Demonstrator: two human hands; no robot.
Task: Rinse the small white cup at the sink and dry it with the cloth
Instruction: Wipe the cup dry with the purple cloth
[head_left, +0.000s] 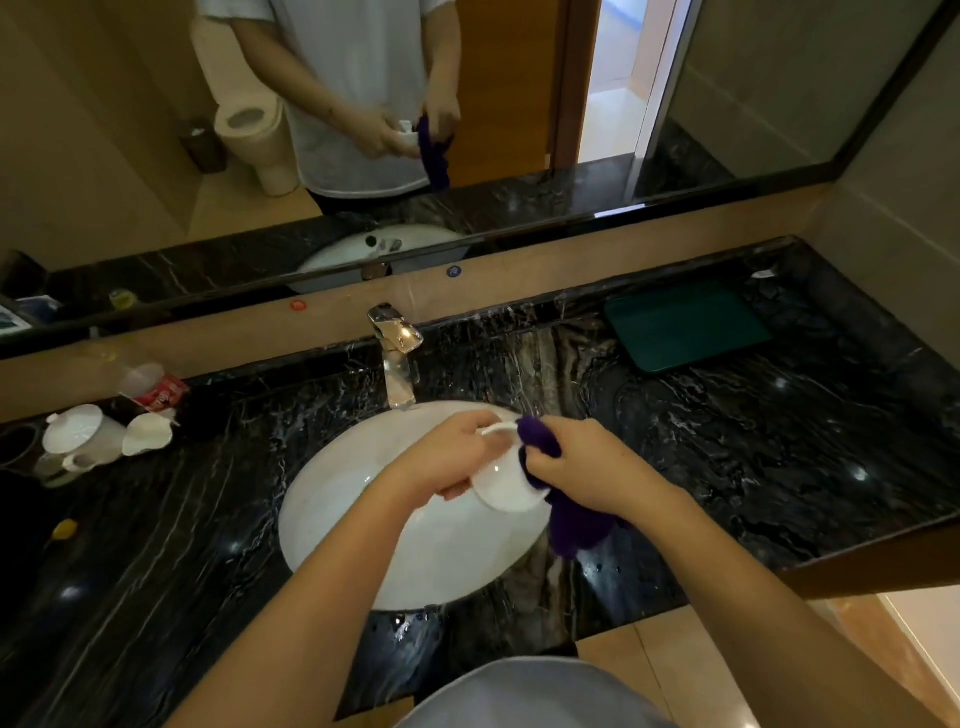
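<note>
Over the sink (332, 519), left hand (457, 457) curls round the small white cup (506, 480), tilted on its side, right hand (582, 467) pinches purple cloth (571, 519) bunched against its rim; cup likely light, wet-slippery, breakable, so grip body or handle.

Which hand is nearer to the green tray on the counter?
Right. The right hand, gripping the purple cloth, is over the sink's right side, on the green tray's side. The left hand, holding the white cup, is farther left.
</note>
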